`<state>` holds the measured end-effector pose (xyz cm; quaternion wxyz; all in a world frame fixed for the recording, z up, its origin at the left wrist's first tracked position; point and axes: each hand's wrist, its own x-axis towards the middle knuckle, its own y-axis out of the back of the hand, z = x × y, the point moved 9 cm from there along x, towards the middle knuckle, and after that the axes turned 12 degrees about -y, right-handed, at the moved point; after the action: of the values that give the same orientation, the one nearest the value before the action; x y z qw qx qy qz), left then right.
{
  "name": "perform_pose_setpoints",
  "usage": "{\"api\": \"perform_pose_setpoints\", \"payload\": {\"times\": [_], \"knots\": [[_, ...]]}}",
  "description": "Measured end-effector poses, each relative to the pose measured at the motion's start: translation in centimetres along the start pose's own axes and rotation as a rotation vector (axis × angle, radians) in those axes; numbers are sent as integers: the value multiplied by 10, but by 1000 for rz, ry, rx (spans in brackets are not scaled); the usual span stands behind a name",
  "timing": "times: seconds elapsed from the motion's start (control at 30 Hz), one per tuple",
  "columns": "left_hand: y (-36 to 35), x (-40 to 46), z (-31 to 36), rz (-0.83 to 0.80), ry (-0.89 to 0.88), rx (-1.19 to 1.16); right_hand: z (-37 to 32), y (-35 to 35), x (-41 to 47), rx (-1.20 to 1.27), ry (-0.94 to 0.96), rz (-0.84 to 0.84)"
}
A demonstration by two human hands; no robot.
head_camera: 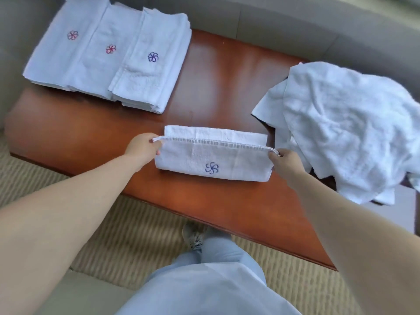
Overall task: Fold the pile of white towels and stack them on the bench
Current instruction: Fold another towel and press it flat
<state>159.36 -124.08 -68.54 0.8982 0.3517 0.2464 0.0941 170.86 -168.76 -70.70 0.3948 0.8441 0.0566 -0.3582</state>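
Observation:
A white towel (213, 155) with a blue flower emblem lies partly folded on the reddish wooden bench (216, 83), near its front edge. My left hand (143, 147) pinches the left corner of its upper layer. At the opposite end, my right hand (285, 163) pinches the right corner. That layer's hemmed edge stretches straight between both hands, short of the far edge underneath. Three stacks of folded towels (109, 53) sit at the bench's far left, overlapping side by side. A crumpled pile of unfolded white towels (341, 128) lies at the right end.
A grey upholstered sofa (272, 21) runs behind the bench. Beige ribbed carpet (127, 237) covers the floor in front. My legs in light blue trousers (204, 280) and one shoe (192, 237) stand close to the bench's front edge.

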Motion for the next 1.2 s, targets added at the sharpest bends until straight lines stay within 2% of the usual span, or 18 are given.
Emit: {"api": "perform_pose_setpoints", "payload": {"times": [0.23,0.53,0.67,0.77,0.83,0.97,1.03,1.1,1.2], "knots": [[-15,55,3,20,129,15,-18,-14,56,220,-112,-63],[-38,90,-12,-21,244,83,-21,-41,98,210,-168,-105],[-41,90,-9,51,260,41,-20,-42,99,258,-202,-75],[-42,76,0,140,243,132,-23,-42,83,232,-171,7],[-62,65,16,92,132,200,-36,-55,66,150,-42,3],[-137,52,56,-141,-344,451,-75,-109,31,-152,424,38],[-168,57,51,-193,-440,607,-76,-143,26,-287,540,84],[-189,63,35,-176,-481,692,-63,-170,29,-379,565,155],[-201,60,21,-43,-592,730,-48,-185,32,-472,641,322]]}}
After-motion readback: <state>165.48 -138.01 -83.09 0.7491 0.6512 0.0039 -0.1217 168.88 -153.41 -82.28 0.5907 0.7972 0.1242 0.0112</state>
